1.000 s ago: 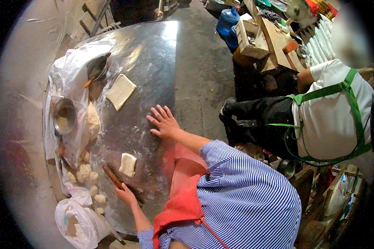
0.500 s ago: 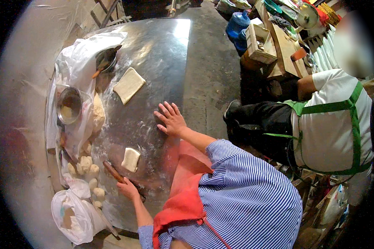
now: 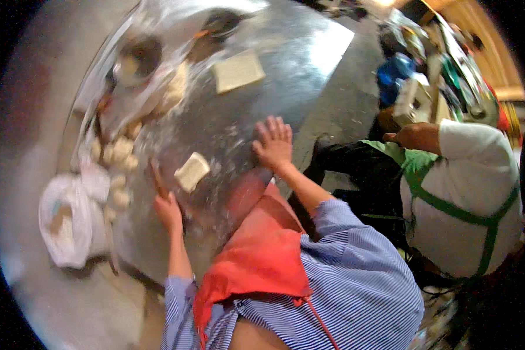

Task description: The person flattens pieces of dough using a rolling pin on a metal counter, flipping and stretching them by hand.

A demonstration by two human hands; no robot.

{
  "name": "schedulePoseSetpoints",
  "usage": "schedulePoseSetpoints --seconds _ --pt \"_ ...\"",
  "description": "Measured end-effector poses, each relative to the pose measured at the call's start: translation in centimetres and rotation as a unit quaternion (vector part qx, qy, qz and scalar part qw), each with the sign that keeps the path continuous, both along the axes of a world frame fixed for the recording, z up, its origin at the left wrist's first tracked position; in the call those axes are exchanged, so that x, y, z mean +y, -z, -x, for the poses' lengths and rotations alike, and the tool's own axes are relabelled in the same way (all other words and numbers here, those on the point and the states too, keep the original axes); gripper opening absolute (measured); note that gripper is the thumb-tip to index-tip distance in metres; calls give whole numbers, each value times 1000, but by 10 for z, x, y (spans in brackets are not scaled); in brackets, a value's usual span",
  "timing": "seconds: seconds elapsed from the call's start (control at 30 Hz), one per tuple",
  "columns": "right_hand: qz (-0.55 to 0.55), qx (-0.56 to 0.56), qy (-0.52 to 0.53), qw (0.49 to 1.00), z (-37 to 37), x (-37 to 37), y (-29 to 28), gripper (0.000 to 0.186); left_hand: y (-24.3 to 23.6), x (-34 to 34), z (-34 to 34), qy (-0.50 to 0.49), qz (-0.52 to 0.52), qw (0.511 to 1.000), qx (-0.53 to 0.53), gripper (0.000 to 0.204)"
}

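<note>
My left hand is wrapped round a wooden rolling pin at the near left of the metal table. A small folded piece of dough lies just right of the pin. My right hand rests palm down near the table's right edge, fingers stretched out and holding nothing. Farther off, a flat rectangular dough sheet lies on the floured metal. Several dough lumps sit left of the pin. The picture is somewhat blurred.
A metal bowl, a dark bowl and a larger dough mass partly under plastic line the left side. A white plastic bag stands near left. At right sits a person in a white shirt with green straps.
The whole view has swung, so the table now looks tilted to the right. My left hand still grips the rolling pin, and my right hand still lies spread on the table.
</note>
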State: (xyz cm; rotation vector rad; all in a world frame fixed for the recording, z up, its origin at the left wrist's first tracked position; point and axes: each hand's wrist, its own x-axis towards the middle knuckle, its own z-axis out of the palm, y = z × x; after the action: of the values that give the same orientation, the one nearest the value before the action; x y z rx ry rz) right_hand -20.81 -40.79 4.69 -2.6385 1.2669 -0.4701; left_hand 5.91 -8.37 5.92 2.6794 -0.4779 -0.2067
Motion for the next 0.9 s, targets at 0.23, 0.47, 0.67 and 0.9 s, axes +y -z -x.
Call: schedulePoseSetpoints --seconds 0.23,0.47,0.67,0.9 --pt "-401 -460 -221 761 -84 33 -163 96 14 8 19 16 -4 999 -51 43" --pt "-150 -445 -687 555 -118 35 -375 87 37 -1 27 16 -13 997 -78 47" --pt "-148 -412 -760 480 -122 45 -403 72 -34 -7 38 -35 -116 992 -25 45" --pt "-144 -410 -747 503 -124 36 -400 56 -8 -22 25 26 -98 994 -47 45"
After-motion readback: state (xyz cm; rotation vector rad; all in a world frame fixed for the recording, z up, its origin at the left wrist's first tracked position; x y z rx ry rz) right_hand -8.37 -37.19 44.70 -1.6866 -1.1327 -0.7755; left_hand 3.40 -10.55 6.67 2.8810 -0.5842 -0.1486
